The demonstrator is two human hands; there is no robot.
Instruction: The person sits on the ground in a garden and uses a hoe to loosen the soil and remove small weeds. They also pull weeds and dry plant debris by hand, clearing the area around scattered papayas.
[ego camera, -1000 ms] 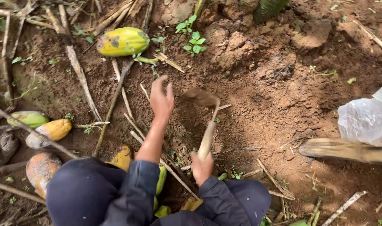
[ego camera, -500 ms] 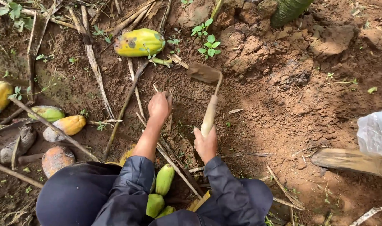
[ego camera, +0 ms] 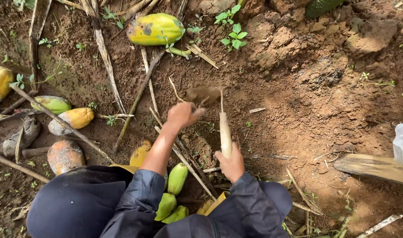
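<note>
the right hand (ego camera: pixel 231 164) is closed around the near end of a small hoe (ego camera: pixel 219 119), gripping its pale wooden handle low, probably so the blurred blade at the far end can bite into the loose brown soil (ego camera: pixel 298 105). the left hand (ego camera: pixel 182 115) reaches over the same patch with fingers curled loosely, holding nothing that can be seen; it seems placed to clear or feel the dirt. the hoe blade lies just to the right of and slightly beyond the left hand, almost touching it. a yellow-green pod (ego camera: pixel 156 29) lies farther off, and green pods (ego camera: pixel 177 178) rest near the person's lap.
</note>
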